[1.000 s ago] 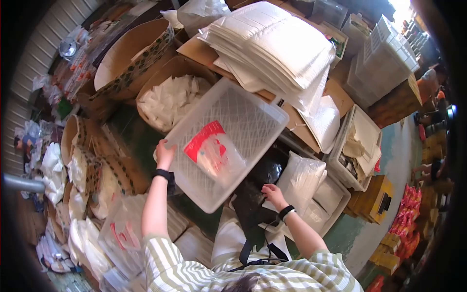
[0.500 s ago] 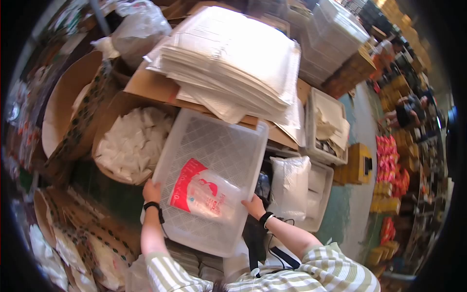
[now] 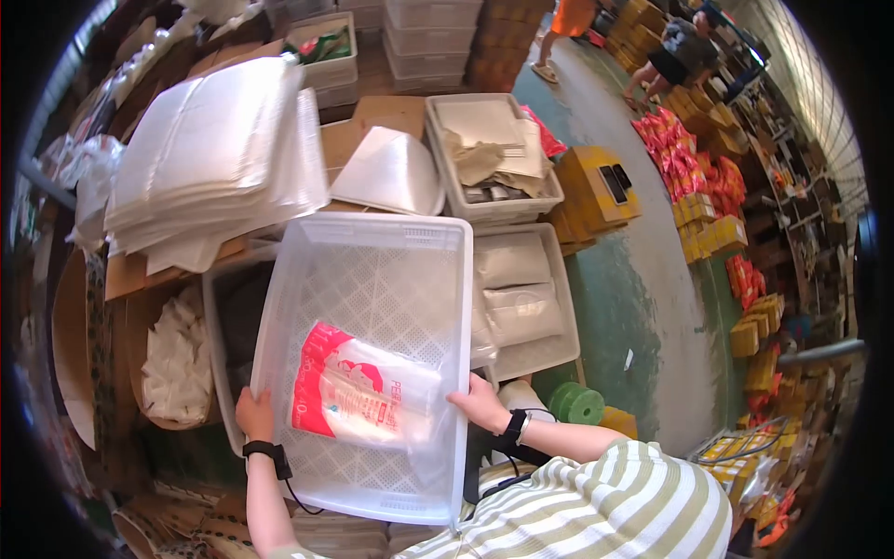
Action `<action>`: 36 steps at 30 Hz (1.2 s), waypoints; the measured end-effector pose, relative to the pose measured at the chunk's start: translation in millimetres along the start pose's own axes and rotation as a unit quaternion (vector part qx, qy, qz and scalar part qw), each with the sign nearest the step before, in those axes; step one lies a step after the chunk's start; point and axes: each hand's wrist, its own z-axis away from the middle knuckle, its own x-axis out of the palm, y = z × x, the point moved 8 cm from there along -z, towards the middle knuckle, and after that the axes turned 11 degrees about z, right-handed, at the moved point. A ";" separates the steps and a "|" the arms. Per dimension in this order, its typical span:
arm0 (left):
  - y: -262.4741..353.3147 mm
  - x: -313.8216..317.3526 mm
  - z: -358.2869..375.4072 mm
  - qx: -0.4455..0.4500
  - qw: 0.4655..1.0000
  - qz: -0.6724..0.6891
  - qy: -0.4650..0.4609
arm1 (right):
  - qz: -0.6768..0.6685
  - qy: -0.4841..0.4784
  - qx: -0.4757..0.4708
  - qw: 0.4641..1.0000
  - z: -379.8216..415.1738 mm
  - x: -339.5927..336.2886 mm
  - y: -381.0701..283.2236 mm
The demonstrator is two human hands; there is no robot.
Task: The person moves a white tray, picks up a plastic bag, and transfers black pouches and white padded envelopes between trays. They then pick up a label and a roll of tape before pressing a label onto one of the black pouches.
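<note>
A white plastic crate (image 3: 372,252) with a perforated bottom is held up in front of my body. My left hand (image 3: 254,414) is closed on its left side, and my right hand (image 3: 480,402) grips the right side. Inside the crate lies a clear plastic bag (image 3: 358,387) with a red printed band and lettering. A second crate (image 3: 223,345) shows partly behind the left side of the held one. Both wrists wear dark bands.
A tall stack of white padded sheets (image 3: 209,140) is at the upper left. Crates with paper pieces (image 3: 494,140) and white packets (image 3: 517,279) stand to the right. Beside them are a yellow box (image 3: 587,186) and a green roll (image 3: 576,403). A person (image 3: 680,51) is at the far right.
My view has swung to the right, so the padded stack now sits farther left. Both hands have kept hold of the crate, and a second crate has come into view behind it.
</note>
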 end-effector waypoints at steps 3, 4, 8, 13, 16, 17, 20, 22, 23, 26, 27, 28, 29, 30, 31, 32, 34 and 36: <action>108.0 25.4 22.0 0.025 1.000 -0.005 0.007 | -0.037 0.053 -0.021 0.998 -4.0 -92.0 37.7; 149.1 42.4 26.6 0.035 0.999 0.014 0.013 | -0.039 0.076 -0.035 0.996 -11.7 -133.2 43.3; 273.1 117.5 64.4 0.044 0.997 0.059 0.010 | -0.034 0.156 -0.035 0.987 -22.1 -291.8 81.0; 388.1 261.1 130.4 -0.022 0.991 0.127 -0.046 | 0.055 0.220 -0.046 0.973 -55.1 -455.2 160.7; 411.6 350.7 184.0 -0.065 0.976 0.196 -0.069 | 0.128 0.225 -0.008 0.966 -75.0 -515.3 213.2; 408.1 378.1 205.3 -0.087 0.972 0.204 -0.079 | 0.140 0.217 -0.001 0.966 -82.0 -525.9 232.7; 401.1 426.3 262.2 -0.152 0.963 0.198 -0.102 | 0.180 0.174 0.034 0.967 -100.4 -540.8 282.8; 382.4 451.5 288.4 -0.185 0.963 0.169 -0.100 | 0.199 0.147 0.050 0.968 -116.4 -532.0 303.1; 370.8 468.4 298.5 -0.213 0.954 0.177 -0.118 | 0.205 0.136 0.055 0.968 -121.3 -527.2 310.4; 329.5 502.8 332.3 -0.209 0.964 0.164 -0.009 | 0.202 0.105 0.063 0.972 -141.1 -510.3 351.6; 327.2 502.2 335.1 -0.235 0.959 0.156 -0.022 | 0.204 0.090 0.081 0.971 -149.3 -501.6 361.7; 326.3 503.3 333.3 -0.240 0.958 0.154 -0.030 | 0.206 0.078 0.095 0.971 -159.6 -494.0 371.5; 323.0 502.7 329.7 -0.244 0.957 0.152 -0.039 | 0.207 0.069 0.094 0.971 -169.0 -484.9 382.1; 317.3 503.0 328.3 -0.248 0.956 0.148 -0.048 | 0.207 0.061 0.104 0.971 -176.5 -475.8 391.8; 315.7 504.2 324.0 -0.234 0.961 0.137 -0.053 | 0.208 0.054 0.112 0.970 -185.7 -467.1 399.4; 312.9 506.1 322.5 -0.233 0.964 0.119 -0.056 | 0.208 0.048 0.121 0.970 -192.9 -459.5 410.2; 311.4 513.5 315.0 -0.226 0.969 0.085 -0.060 | 0.199 0.042 0.127 0.971 -209.9 -447.7 430.2; 309.1 525.0 314.7 -0.219 0.971 0.072 -0.065 | 0.199 0.029 0.132 0.971 -224.0 -436.5 444.0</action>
